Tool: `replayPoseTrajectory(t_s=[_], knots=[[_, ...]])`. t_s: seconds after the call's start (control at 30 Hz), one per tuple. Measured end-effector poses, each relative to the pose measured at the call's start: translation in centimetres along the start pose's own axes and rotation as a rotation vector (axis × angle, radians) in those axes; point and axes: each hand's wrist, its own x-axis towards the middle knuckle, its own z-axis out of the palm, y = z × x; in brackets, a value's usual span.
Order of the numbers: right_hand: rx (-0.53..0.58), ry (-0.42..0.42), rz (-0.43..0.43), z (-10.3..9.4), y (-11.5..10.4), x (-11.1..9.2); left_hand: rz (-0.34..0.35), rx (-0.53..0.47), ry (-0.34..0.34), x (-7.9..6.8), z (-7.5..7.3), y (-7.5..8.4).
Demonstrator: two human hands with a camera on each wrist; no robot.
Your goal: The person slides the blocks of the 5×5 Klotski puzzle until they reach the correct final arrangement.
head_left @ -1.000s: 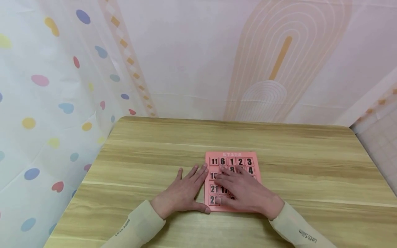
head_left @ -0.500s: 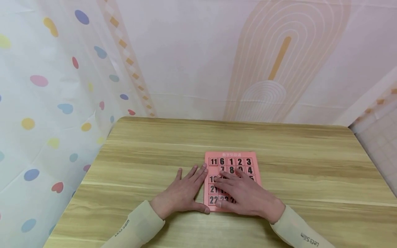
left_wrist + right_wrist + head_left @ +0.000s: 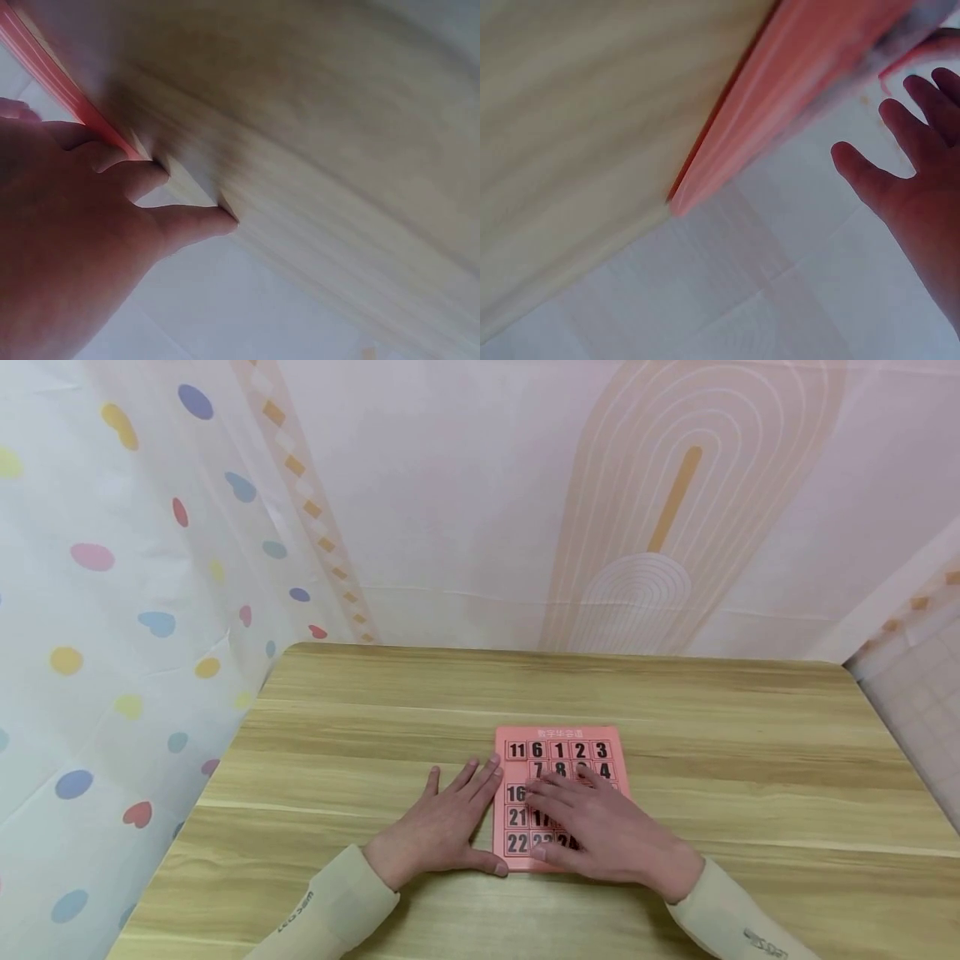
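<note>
A pink sliding number puzzle (image 3: 501, 860) lies flat on the table, with black-numbered tiles in its frame. Below tile 11 (image 3: 517, 750), a vacant slot shows at the left of the second row, and tile 16 (image 3: 515, 793) sits under it. My left hand (image 3: 442, 831) rests along the puzzle's left side, fingers extended, thumb at the near left corner. Over the lower right of the board is my right hand (image 3: 600, 822), fingers spread and slightly bent, hiding several tiles. In the right wrist view its fingers (image 3: 851, 169) appear raised off the board.
The wood-grain table (image 3: 360, 718) extends around the puzzle on every side. A pale patterned cloth (image 3: 450, 527) hangs behind it, and a dotted one (image 3: 150, 693) hangs at the left.
Tile 16 has slid toward me into the third row, leaving the slot under tile 11 vacant. My right hand has shifted slightly right; the left stays in place.
</note>
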Motion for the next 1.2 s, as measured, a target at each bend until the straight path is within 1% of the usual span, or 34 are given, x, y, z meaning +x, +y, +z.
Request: replayPoseTrajectory(t_s=[0.13,0.2,0.27,0.37,0.43,0.63,0.77,0.93,1.2], knots=[[0.003,0.025,0.020,-0.7,0.9,-0.9,-0.006,-0.008,-0.007,0.0,0.0,-0.1],[-0.011,0.054,0.017,-0.6,1.3,-1.2,-0.008,-0.010,-0.008,0.0,0.0,-0.1],[-0.018,0.081,0.018,-0.5,1.7,-1.3,-0.009,-0.013,-0.009,0.0,0.0,-0.1],[-0.040,0.094,0.022,-0.3,2.0,-0.9,-0.007,-0.018,-0.008,-0.1,-0.1,-0.1],[-0.043,0.082,0.030,-0.3,2.0,-0.4,-0.006,-0.015,-0.009,-0.1,-0.1,-0.2],[-0.048,0.004,0.053,-0.3,2.3,1.8,-0.001,-0.003,-0.016,-0.1,0.0,-0.1],[-0.055,-0.040,0.068,-0.3,2.6,2.9,0.000,-0.004,-0.019,0.0,0.0,-0.1],[-0.076,-0.075,0.074,-0.3,3.0,3.4,0.001,-0.007,-0.021,0.1,0.0,0.0],[-0.076,-0.094,0.051,-0.3,3.1,3.8,-0.002,-0.009,-0.020,0.1,0.0,-0.1]])
